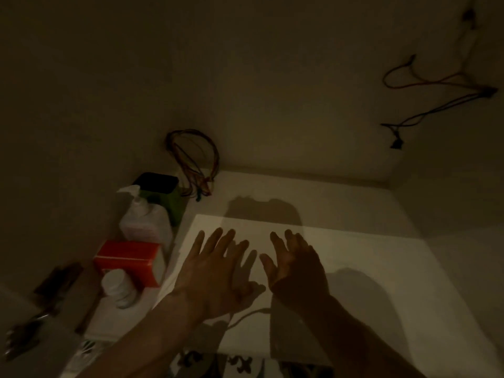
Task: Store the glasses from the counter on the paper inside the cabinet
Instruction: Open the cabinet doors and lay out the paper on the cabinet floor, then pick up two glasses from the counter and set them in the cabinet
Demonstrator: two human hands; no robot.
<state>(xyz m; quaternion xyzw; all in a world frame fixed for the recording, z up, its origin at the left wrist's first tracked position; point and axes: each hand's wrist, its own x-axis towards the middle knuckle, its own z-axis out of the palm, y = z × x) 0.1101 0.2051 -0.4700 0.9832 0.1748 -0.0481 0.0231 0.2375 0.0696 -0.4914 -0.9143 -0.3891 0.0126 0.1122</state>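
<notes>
I look into a dim cabinet. A white sheet of paper (354,268) lies flat on the cabinet floor. My left hand (218,271) is spread, palm down, over the paper's left part with its fingers apart. My right hand (296,266) is beside it, also open with fingers spread, over the paper's middle. Neither hand holds anything. No glasses are in view.
Along the cabinet's left wall stand a green box with a black lid (163,192), a pump bottle (144,216), a red carton (128,261) and a small white bottle (118,289). Coiled wires (196,159) hang at the back corner, more cables (436,88) on the right wall.
</notes>
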